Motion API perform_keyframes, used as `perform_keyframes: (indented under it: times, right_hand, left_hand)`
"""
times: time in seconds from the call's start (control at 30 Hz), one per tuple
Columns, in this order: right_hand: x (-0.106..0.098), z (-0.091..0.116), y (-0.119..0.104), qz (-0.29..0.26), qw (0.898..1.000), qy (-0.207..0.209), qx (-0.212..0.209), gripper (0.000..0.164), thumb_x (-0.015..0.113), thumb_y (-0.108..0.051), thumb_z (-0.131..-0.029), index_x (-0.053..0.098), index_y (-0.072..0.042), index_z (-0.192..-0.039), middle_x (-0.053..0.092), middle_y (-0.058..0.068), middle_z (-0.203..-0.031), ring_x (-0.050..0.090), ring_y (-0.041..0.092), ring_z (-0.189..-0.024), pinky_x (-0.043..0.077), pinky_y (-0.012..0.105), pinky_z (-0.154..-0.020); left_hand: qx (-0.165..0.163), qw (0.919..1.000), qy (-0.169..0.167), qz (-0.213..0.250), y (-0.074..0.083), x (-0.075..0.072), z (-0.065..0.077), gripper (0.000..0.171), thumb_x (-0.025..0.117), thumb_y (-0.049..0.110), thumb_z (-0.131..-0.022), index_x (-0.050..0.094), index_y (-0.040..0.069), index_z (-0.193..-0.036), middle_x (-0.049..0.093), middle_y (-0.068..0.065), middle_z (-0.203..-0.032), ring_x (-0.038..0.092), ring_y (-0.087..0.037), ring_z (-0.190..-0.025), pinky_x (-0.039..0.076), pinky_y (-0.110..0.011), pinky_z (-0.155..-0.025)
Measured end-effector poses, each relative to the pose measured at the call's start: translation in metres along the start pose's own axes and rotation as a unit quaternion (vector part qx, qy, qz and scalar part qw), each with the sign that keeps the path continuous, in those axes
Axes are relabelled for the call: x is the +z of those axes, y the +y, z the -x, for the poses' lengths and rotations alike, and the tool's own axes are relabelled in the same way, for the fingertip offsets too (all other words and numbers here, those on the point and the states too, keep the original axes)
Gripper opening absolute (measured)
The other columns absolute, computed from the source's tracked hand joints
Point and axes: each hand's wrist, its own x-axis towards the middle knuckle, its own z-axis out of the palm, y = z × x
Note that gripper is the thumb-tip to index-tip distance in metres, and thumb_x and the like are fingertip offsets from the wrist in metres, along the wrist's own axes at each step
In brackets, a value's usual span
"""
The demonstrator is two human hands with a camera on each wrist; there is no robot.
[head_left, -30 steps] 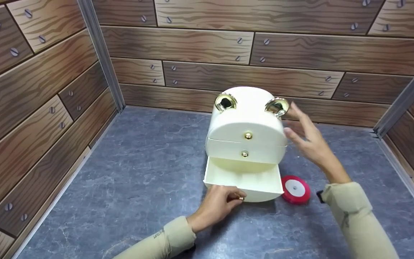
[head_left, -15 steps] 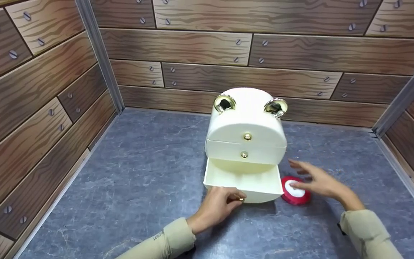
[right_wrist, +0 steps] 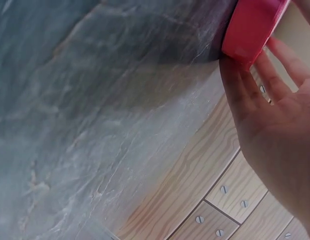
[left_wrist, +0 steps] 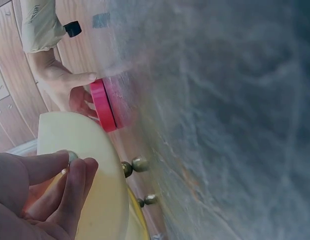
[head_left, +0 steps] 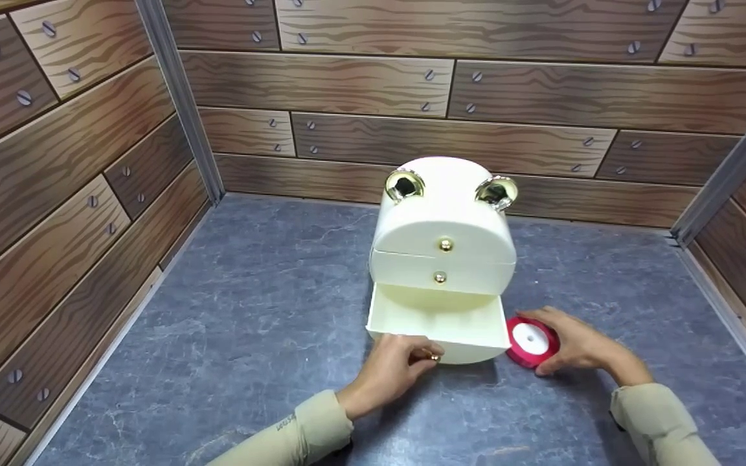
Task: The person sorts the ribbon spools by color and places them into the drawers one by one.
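Observation:
A cream frog-shaped drawer box (head_left: pixel 441 239) with round gold eyes stands on the table, its bottom drawer (head_left: pixel 438 317) pulled out. My left hand (head_left: pixel 394 367) pinches the small gold knob (head_left: pixel 436 357) of that drawer between thumb and fingers; the left wrist view shows the pinch close up. Right of the drawer lies a red ribbon spool (head_left: pixel 530 342) with a white centre, flat on the table. Thumb and fingers of my right hand (head_left: pixel 574 341) curve round the spool's right side and grip its rim. In the right wrist view the fingers touch the red edge (right_wrist: pixel 252 32).
Two upper drawers with gold knobs (head_left: pixel 445 244) are closed. Wood-patterned walls (head_left: pixel 373 84) border the grey marbled table (head_left: pixel 269 291) at the back, left and right.
My right hand has come down from beside the box's right eye to the ribbon spool and closed round it. The left hand keeps its hold on the knob, and the drawer stays out.

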Motion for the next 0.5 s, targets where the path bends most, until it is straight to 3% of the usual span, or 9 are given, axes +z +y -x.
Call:
perform_keyframes:
  times: [0.27, 0.5]
  right_hand:
    - [-0.002, -0.003, 0.002, 0.019, 1.0, -0.003, -0.023, 0.095, 0.099, -0.027, -0.061, 0.056, -0.001, -0.141, 0.062, 0.017, -0.131, 0.059, 0.038, -0.119, 0.05, 0.054, -0.1]
    - [-0.011, 0.001, 0.0, 0.007, 1.0, -0.014, -0.022, 0.093, 0.098, -0.033, -0.064, 0.055, -0.005, -0.142, 0.062, 0.012, -0.132, 0.058, 0.035, -0.121, 0.049, 0.051, -0.102]
  left_hand:
    - [-0.003, 1.0, -0.001, 0.005, 0.0, -0.001, 0.0, 0.022, 0.08, 0.002, -0.087, 0.081, 0.014, -0.106, 0.08, 0.003, -0.101, 0.073, -0.001, -0.087, 0.056, -0.01, -0.081]
    - [-0.005, 0.9999, -0.002, 0.011, 0.0, -0.001, 0.0, 0.022, 0.08, 0.002, -0.088, 0.081, 0.014, -0.106, 0.08, 0.003, -0.102, 0.074, -0.001, -0.088, 0.056, -0.01, -0.081]
